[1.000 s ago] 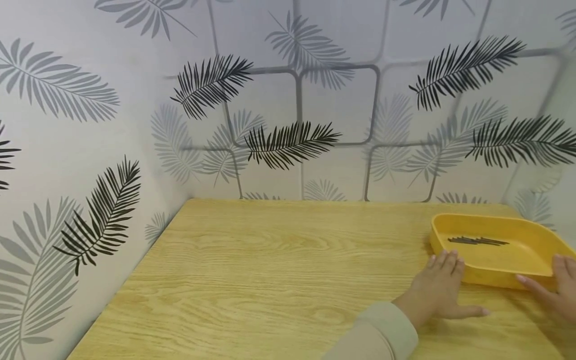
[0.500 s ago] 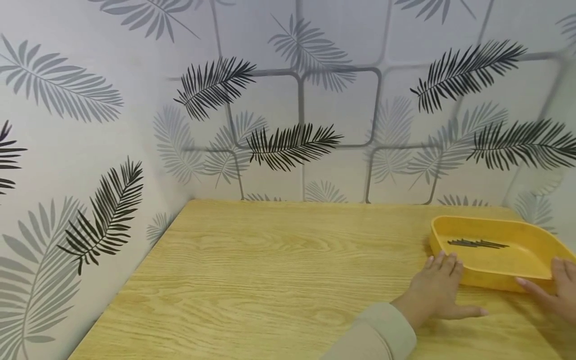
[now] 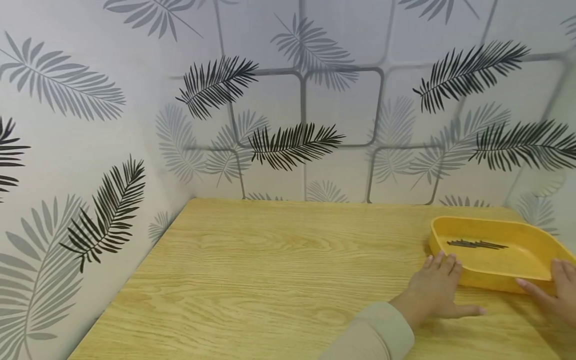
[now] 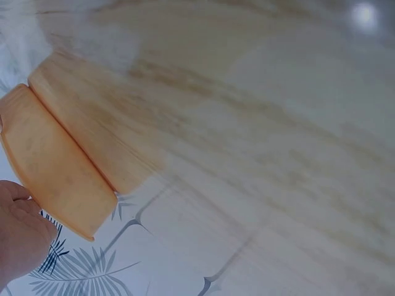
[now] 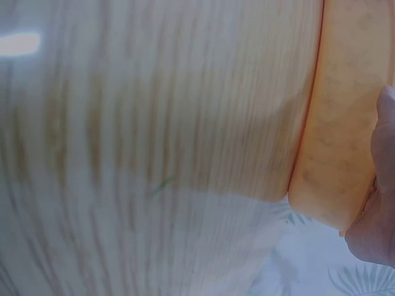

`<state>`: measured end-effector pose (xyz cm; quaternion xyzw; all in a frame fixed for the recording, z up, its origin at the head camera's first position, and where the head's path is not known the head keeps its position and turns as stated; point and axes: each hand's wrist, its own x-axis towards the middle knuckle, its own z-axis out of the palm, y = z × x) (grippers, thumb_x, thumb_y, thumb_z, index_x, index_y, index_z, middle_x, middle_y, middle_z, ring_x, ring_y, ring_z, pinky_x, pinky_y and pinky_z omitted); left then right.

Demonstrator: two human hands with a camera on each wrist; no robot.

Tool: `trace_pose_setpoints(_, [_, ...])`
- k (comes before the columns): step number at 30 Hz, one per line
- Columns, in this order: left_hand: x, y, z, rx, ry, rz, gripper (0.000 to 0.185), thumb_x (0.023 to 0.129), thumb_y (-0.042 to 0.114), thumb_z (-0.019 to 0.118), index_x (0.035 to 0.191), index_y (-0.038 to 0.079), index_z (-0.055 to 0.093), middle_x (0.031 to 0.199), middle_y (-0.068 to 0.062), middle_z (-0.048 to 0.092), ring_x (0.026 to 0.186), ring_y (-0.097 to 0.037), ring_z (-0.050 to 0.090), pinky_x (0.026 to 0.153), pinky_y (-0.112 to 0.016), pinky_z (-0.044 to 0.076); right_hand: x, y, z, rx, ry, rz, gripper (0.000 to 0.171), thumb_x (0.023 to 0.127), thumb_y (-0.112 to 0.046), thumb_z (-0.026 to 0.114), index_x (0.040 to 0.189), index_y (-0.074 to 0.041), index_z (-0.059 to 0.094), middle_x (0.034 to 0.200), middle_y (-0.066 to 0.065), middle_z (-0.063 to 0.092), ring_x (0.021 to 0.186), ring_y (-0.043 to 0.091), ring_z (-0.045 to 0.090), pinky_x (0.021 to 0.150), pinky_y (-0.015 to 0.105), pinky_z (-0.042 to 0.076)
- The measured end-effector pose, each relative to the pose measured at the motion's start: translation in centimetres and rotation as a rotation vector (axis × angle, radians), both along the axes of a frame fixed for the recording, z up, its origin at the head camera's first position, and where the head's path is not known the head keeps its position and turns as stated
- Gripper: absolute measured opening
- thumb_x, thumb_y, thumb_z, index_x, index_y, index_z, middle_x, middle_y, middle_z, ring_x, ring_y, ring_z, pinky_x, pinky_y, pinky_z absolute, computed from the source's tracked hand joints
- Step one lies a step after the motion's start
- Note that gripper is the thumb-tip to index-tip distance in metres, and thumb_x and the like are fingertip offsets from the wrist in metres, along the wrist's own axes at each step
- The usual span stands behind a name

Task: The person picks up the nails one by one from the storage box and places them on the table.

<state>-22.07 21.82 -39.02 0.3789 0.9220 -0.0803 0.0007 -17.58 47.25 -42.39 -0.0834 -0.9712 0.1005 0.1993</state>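
A shallow yellow plastic tray (image 3: 490, 280) stands at the right of the wood-grain table. Several thin dark nail-like pieces (image 3: 477, 244) lie in a loose bunch on its floor. My left hand (image 3: 436, 287) rests at the tray's near left corner, fingers extended to the rim and thumb spread to the right. At the near right corner, my right hand (image 3: 560, 290) has its fingers over the rim and its thumb along the near wall; part of it is cut off by the frame. The wrist views show each hand (image 4: 24, 231) (image 5: 376, 203) right at the tray's rim.
The wood-grain table (image 3: 270, 270) reaches back to a wall (image 3: 337, 110) papered with grey and black leaves. Another papered wall (image 3: 54, 150) runs along the left side. A light sleeve (image 3: 378, 330) covers my left forearm.
The view shifts very slightly. Both hands keep their places at the tray, and the tray and dark pieces stay put.
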Motion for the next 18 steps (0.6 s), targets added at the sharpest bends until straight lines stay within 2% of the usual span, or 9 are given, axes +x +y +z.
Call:
trace_pose_setpoints(4, [0.00,-0.20,0.16,-0.011,0.013,-0.003,0.083,0.080,0.080,0.012,0.148,0.033,0.011,0.154,0.017,0.001,0.144,-0.005,0.002,0.116,-0.020,0.005,-0.16,-0.16,-0.05,0.000,0.002,-0.004,0.099,0.091,-0.058,0.041,0.135,0.025,0.009,0.137,0.047,0.010,0.128,0.060,0.011,0.109,0.063,0.004])
trace_pose_setpoints(9, [-0.02,-0.34,0.19,-0.016,0.025,-0.002,0.082,0.081,0.080,0.012,0.148,0.032,0.011,0.154,0.017,0.002,0.144,-0.005,0.002,0.116,-0.020,0.006,-0.34,-0.24,-0.05,0.030,0.025,-0.004,0.099,0.090,-0.059,0.043,0.133,0.025,0.016,0.129,0.047,0.020,0.119,0.061,0.022,0.107,0.065,0.011])
trace_pose_setpoints(15, [0.01,-0.59,0.24,-0.017,0.026,-0.001,0.083,0.081,0.080,0.012,0.149,0.032,0.011,0.155,0.017,0.003,0.144,-0.006,0.003,0.116,-0.020,0.006,-0.40,-0.38,-0.13,0.055,0.073,0.038,0.096,0.089,-0.059,0.046,0.129,0.025,0.023,0.120,0.045,0.027,0.111,0.058,0.027,0.105,0.065,0.016])
trace_pose_setpoints(18, [-0.01,-0.76,0.28,-0.013,0.023,-0.002,0.083,0.081,0.080,0.013,0.148,0.032,0.011,0.155,0.017,0.004,0.144,-0.005,0.004,0.116,-0.020,0.006,-0.39,-0.46,-0.08,0.053,0.079,0.060,0.095,0.090,-0.057,0.046,0.129,0.026,0.023,0.120,0.045,0.027,0.112,0.059,0.026,0.106,0.065,0.013])
